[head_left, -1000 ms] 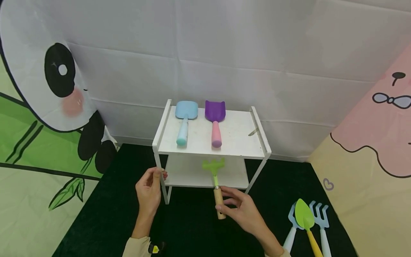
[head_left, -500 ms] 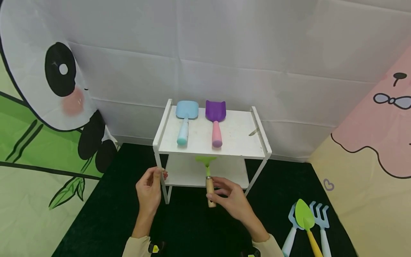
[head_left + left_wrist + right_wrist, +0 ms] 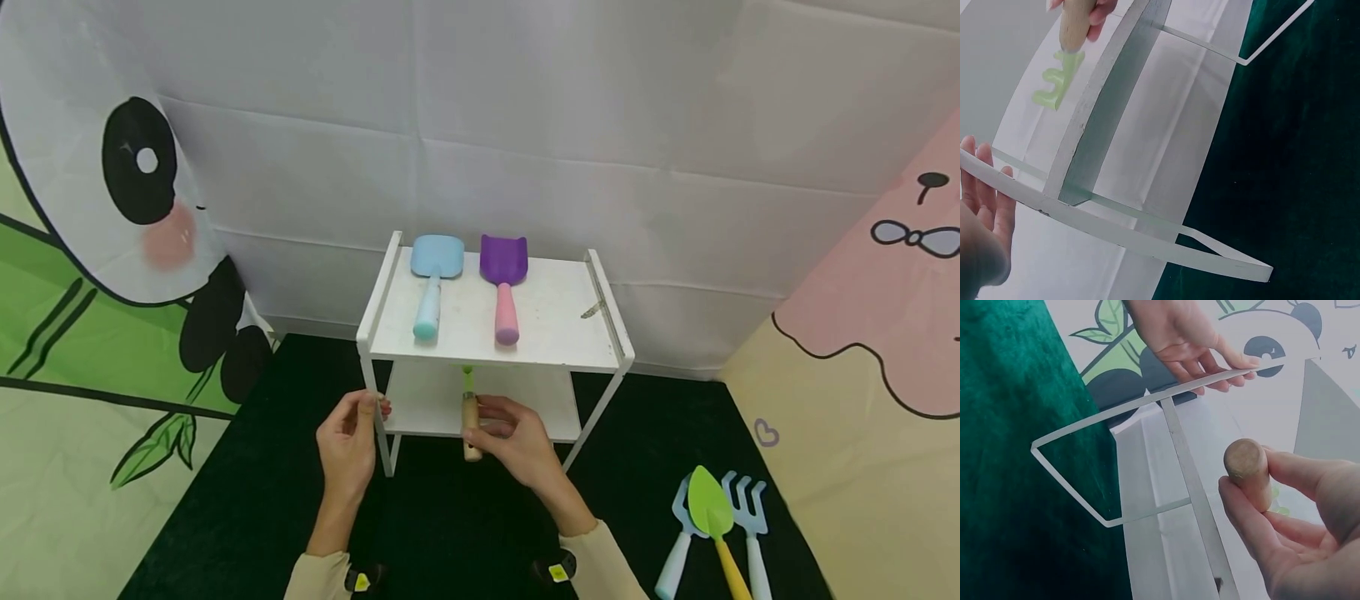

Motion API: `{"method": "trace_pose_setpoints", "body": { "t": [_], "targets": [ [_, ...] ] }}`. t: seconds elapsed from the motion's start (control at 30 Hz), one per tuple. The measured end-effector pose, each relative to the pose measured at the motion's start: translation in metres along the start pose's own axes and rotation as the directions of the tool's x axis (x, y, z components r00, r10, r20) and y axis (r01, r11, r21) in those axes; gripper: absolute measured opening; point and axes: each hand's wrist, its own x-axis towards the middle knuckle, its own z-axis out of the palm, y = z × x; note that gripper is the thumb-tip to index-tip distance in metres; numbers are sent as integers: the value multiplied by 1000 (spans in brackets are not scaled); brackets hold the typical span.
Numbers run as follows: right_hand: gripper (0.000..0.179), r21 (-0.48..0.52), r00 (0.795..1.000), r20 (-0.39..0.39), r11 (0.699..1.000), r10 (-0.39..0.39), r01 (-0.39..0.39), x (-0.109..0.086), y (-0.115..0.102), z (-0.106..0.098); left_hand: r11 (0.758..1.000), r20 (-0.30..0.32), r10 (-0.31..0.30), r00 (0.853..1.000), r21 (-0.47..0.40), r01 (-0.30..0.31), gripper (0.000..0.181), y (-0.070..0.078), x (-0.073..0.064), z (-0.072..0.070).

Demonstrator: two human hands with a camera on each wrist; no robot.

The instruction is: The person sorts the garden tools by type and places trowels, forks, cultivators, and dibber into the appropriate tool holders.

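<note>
My right hand (image 3: 517,442) pinches the wooden handle of a small green hand rake (image 3: 470,414) between thumb and fingers. The rake points into the gap between the two levels of a white shelf (image 3: 558,312). From the head, the upper board hides most of its green tines, but the left wrist view shows the rake head (image 3: 1054,81) between the boards. With my left hand (image 3: 347,446) I grip the shelf's front left leg, thumb on one side and fingers (image 3: 986,178) on the other. A light blue scoop (image 3: 437,257) and a purple scoop with a pink handle (image 3: 505,260) lie on the upper board.
On the dark green cloth (image 3: 450,533) at the right lie a green trowel with a yellow handle (image 3: 712,500) and two light blue forks, one partly under the trowel. A white backdrop (image 3: 525,125) stands behind the shelf, with printed side panels left and right.
My right hand has moved left and forward with the hand rake, whose green head has slipped from sight under the upper board. My left hand has stayed on the leg.
</note>
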Motion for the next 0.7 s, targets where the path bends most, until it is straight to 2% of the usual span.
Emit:
{"method": "trace_pose_setpoints", "body": {
  "t": [0.1, 0.2, 0.4, 0.7],
  "targets": [
    [51, 3, 1000, -14, 1000, 6, -6, 4, 0, 4, 1000, -1, -2, 1000, -3, 2, 20, -13, 2, 0],
    [51, 7, 1000, -27, 1000, 8, -8, 8, -1, 9, 1000, 3, 20, 1000, -14, -19, 20, -17, 2, -1],
    [51, -20, 999, -42, 1000, -9, 8, 18, -3, 17, 999, 4, 50, 999, -14, -50, 20, -19, 3, -2],
    [49, -62, 995, -92, 998, -24, 18, 34, 0, 26, 1000, 3, 28, 1000, -12, -28, 21, -18, 2, -2]
  ]
}}
